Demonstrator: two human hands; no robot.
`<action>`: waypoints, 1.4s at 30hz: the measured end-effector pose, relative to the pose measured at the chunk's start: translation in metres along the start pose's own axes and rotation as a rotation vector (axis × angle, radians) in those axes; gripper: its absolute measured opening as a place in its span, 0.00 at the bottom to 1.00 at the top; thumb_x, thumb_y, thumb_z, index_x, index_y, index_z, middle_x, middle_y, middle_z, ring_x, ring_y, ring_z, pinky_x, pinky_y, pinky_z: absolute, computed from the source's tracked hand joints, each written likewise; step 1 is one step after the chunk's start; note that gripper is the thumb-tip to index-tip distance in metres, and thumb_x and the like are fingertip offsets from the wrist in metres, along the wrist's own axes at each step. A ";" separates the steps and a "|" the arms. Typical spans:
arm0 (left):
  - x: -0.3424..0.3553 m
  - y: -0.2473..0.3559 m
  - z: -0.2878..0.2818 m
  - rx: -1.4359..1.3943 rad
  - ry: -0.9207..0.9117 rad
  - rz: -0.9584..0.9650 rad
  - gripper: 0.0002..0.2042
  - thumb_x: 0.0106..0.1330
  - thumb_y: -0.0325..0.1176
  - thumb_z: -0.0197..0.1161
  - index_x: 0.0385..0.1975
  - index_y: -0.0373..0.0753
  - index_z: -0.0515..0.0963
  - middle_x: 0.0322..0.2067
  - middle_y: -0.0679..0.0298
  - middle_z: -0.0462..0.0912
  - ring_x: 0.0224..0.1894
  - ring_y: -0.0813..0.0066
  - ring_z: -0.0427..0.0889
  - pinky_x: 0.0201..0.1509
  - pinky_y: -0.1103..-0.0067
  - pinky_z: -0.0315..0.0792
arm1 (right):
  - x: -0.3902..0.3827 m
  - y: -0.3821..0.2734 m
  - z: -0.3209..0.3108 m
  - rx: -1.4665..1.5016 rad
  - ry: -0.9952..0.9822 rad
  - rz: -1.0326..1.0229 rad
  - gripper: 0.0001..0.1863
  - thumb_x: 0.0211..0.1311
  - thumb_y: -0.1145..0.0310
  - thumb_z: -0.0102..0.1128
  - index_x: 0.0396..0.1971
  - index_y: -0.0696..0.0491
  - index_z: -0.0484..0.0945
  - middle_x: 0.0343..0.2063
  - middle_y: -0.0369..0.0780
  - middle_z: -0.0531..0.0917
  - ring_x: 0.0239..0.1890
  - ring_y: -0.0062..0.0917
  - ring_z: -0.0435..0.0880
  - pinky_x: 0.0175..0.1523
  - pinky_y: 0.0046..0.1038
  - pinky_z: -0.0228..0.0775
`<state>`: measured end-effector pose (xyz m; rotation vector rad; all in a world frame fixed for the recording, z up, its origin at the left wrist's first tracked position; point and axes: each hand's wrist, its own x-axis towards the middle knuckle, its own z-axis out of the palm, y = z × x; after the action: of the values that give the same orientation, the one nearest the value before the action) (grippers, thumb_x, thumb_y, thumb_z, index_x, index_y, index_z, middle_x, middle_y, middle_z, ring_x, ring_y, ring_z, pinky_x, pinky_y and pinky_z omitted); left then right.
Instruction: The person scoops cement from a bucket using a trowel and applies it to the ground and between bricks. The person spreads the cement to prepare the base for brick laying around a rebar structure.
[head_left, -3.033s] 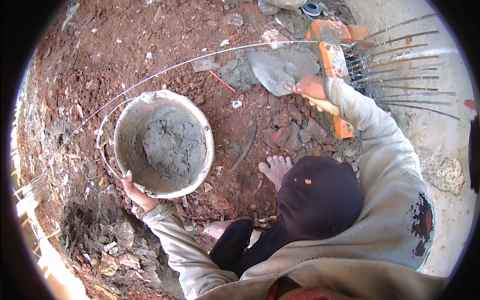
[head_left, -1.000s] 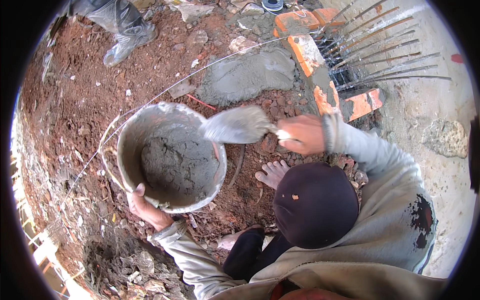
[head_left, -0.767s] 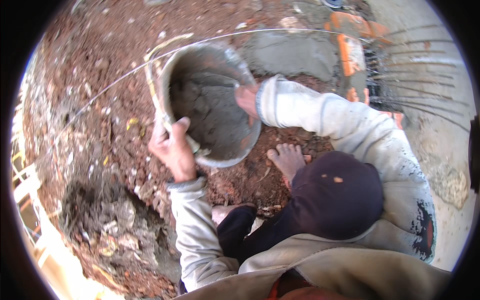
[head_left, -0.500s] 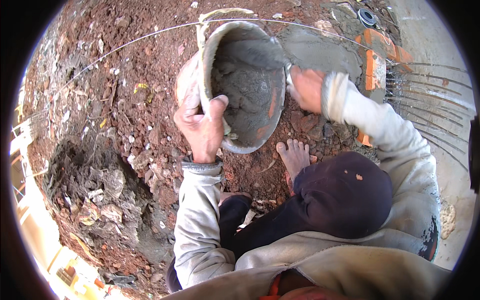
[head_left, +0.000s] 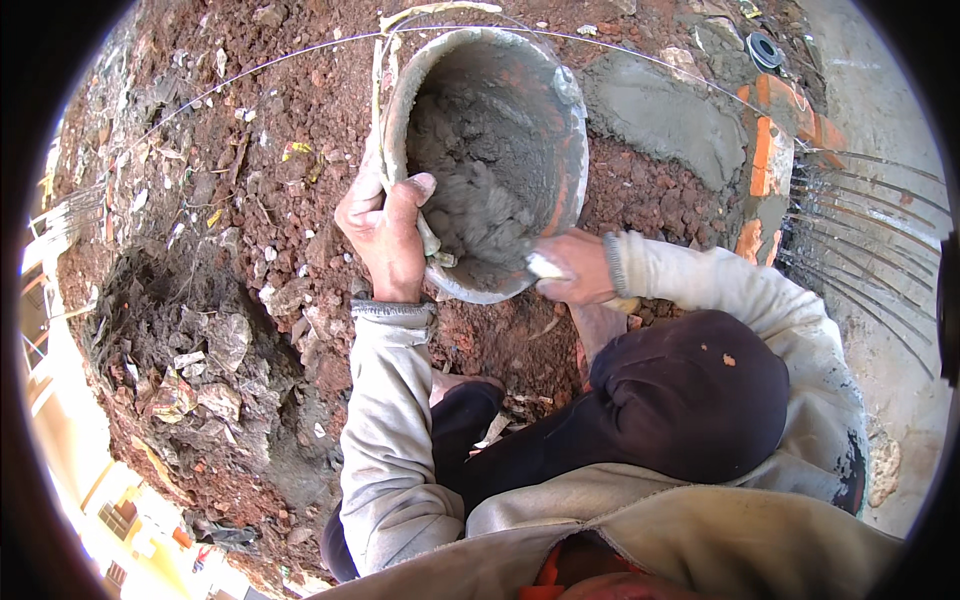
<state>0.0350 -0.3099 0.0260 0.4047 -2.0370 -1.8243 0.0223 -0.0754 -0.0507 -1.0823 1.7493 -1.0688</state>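
Observation:
A mortar-smeared bucket [head_left: 577,170] tilts toward me on the soil, grey wet mortar [head_left: 455,135] inside it. My left hand [head_left: 392,240] is closed on its near left rim, thumb over the edge, beside a pale rope handle [head_left: 378,100]. At the near right rim my right hand [head_left: 588,268] is wrapped round the pale handle of a trowel [head_left: 545,267]. The trowel's blade is down in the mortar, smeared by motion and mostly hidden.
A patch of spread mortar [head_left: 665,110] lies right of the bucket, next to orange bricks [head_left: 772,158] with steel rods [head_left: 865,185] sticking out. A taut string [head_left: 290,62] crosses the far side. A spool of wire [head_left: 764,50] lies far right; a dark debris heap [head_left: 190,370] is at left.
My right hand has swung the trowel from the bucket's far right rim down to its near side, into the mortar. The bucket has tipped slightly; my left hand keeps its hold.

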 end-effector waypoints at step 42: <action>-0.011 0.005 -0.003 -0.064 0.017 -0.070 0.21 0.50 0.23 0.60 0.47 0.25 0.78 0.48 0.59 0.81 0.50 0.73 0.77 0.58 0.79 0.67 | -0.015 -0.002 -0.032 0.165 -0.040 0.444 0.14 0.51 0.65 0.58 0.32 0.62 0.78 0.21 0.48 0.82 0.25 0.37 0.84 0.37 0.36 0.77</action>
<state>0.0467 -0.3072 0.0306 0.4773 -1.9706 -1.9153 -0.0014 -0.0541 -0.0352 -0.5716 1.7268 -0.8851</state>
